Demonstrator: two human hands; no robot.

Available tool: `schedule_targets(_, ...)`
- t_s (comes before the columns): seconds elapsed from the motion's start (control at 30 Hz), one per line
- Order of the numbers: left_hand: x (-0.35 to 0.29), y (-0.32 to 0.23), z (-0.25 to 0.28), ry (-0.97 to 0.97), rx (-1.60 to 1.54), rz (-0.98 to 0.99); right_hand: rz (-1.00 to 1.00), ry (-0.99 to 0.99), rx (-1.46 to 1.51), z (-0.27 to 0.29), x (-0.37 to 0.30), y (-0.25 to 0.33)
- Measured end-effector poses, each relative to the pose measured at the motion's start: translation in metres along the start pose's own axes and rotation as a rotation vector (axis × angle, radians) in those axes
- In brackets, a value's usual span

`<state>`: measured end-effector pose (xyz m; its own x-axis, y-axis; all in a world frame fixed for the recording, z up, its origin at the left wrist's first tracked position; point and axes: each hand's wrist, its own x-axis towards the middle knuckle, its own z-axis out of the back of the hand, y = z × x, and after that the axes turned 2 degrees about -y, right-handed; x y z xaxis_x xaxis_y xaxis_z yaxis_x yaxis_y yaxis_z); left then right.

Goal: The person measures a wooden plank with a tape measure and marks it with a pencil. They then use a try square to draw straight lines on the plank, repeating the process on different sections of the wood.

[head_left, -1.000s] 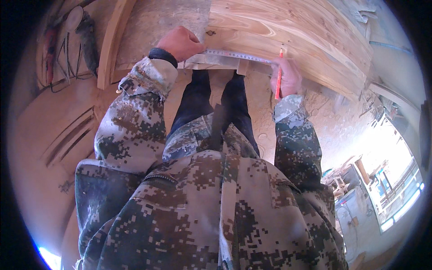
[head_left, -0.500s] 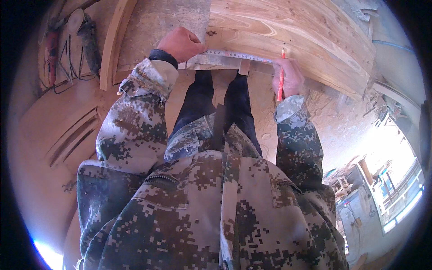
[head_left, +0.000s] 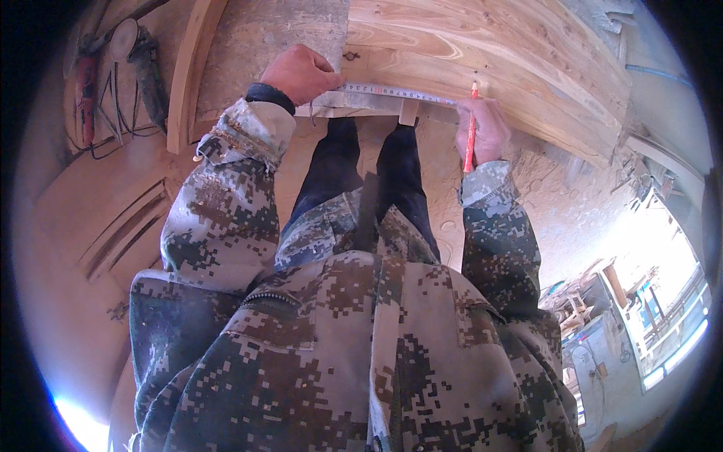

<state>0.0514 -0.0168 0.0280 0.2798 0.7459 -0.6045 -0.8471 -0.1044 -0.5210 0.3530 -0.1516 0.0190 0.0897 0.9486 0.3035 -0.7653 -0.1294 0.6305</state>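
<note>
A tape measure (head_left: 399, 93) is drawn out along the near edge of a wide wooden board (head_left: 422, 64). Its left end is pinched by my left hand (head_left: 300, 74), fingers closed, just left of the board's corner. My right hand (head_left: 484, 135) is closed at the tape's other end and also grips a red pencil (head_left: 471, 139), which stands with its tip toward the board. The tape's case is hidden in or behind that hand.
Left of the board lies a grey, worn bench surface (head_left: 275, 34) with a curved wooden strip (head_left: 190, 83) along it. Two power tools, a red-bodied one (head_left: 86, 98) and a disc grinder (head_left: 143, 64), rest with cords at far left. Wood shavings cover the floor (head_left: 520, 184).
Both hands stay almost where they were, with the tape still stretched between them. The view has shifted very slightly.
</note>
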Motion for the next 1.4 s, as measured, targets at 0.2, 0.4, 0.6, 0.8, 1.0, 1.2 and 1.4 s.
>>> schedule_targets(0.2,-0.003,-0.002,0.003,0.016,-0.009,0.016,-0.015,-0.013,0.006,0.001,0.000,0.003)
schedule_targets(0.4,-0.005,-0.001,0.003,0.021,-0.016,0.016,0.028,-0.034,0.010,0.003,0.002,0.007)
schedule_targets(0.6,-0.007,-0.003,0.005,0.020,0.008,0.026,-0.017,-0.015,0.019,0.004,-0.001,0.006)
schedule_targets(0.8,-0.013,-0.005,0.005,-0.036,0.087,-0.047,-0.144,0.098,0.004,0.008,-0.005,0.012)
schedule_targets(1.0,-0.012,-0.005,0.006,-0.017,0.061,-0.001,-0.133,0.151,-0.064,0.015,0.000,0.016)
schedule_targets(1.2,-0.014,-0.003,0.005,-0.006,0.023,-0.002,-0.077,0.124,-0.056,0.016,0.002,0.018)
schedule_targets(1.4,-0.017,-0.008,0.008,0.017,0.030,0.019,-0.060,0.104,-0.060,0.016,0.000,0.019)
